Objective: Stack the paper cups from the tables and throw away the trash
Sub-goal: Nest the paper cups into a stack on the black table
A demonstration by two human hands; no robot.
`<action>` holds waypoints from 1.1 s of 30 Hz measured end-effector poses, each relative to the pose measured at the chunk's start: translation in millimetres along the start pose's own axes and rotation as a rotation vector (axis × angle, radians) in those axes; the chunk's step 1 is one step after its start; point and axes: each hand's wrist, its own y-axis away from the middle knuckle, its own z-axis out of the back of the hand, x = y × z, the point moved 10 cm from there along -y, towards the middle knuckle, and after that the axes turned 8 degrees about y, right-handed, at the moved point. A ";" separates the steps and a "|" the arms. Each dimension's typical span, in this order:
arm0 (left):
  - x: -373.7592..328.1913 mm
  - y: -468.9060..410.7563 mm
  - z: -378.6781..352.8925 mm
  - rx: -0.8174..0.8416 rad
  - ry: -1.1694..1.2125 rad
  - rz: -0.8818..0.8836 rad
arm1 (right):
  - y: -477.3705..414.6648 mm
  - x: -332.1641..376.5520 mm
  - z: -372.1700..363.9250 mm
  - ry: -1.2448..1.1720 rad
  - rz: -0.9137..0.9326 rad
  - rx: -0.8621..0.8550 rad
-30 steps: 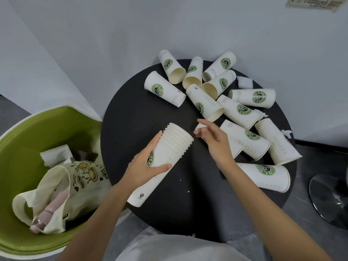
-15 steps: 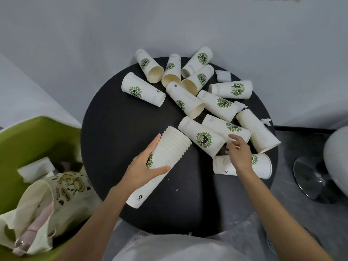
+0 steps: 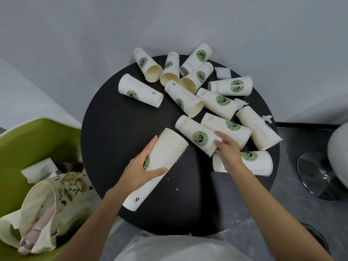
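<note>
My left hand (image 3: 143, 166) grips a stack of nested white paper cups (image 3: 160, 166) lying tilted on the round black table (image 3: 116, 132), rims pointing up and right. My right hand (image 3: 228, 149) holds the open end of a single cup (image 3: 195, 136) with a green logo, just right of the stack's mouth. Several more loose cups lie on their sides across the far and right part of the table, among them one (image 3: 250, 162) under my right wrist. Bits of crumpled white tissue (image 3: 223, 72) sit between them.
A green chair (image 3: 24, 144) at the left holds a cream tote bag (image 3: 43, 202) and a white tissue pack (image 3: 38, 169). A chrome stool base (image 3: 320, 178) stands on the grey floor at right. A grey wall runs behind the table.
My right hand has shifted left from the lower right cup and taken hold of the single cup's open end. The left hand keeps the stack still.
</note>
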 end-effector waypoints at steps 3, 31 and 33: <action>4.1 3.5 5.4 -0.015 -0.002 0.005 | 10.9 6.5 -6.9 -0.096 0.018 0.040; -26.1 22.4 -0.6 0.061 -0.078 -0.049 | 64.7 105.0 -69.5 0.459 0.632 0.307; -27.9 23.1 -1.5 0.059 -0.090 -0.049 | 73.1 99.4 -79.2 0.487 0.632 0.351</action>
